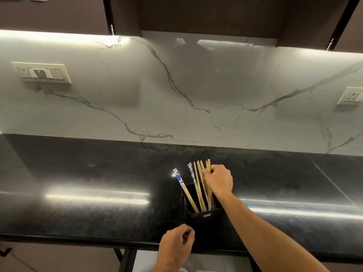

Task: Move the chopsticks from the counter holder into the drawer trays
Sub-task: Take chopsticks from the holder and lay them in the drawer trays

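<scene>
A black holder (204, 218) is seen at the front edge of the black stone counter (98, 193), with bamboo chopsticks (199, 185) standing in it, long axes near upright, tops fanned up and away toward the marbled backsplash (176, 95). One blue-and-white-topped chopstick (181, 185) is tilted left. Several tops are pinched by the right hand (219, 180), fingers curled together. The left hand (176, 246) is held loosely curled beside the holder. A small label (207, 214) is unreadable.

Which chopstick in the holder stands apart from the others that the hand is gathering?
The chopstick with the blue-and-white patterned top, leaning far left in the black holder. The right hand grips the plain wooden chopsticks, not this one.
</scene>
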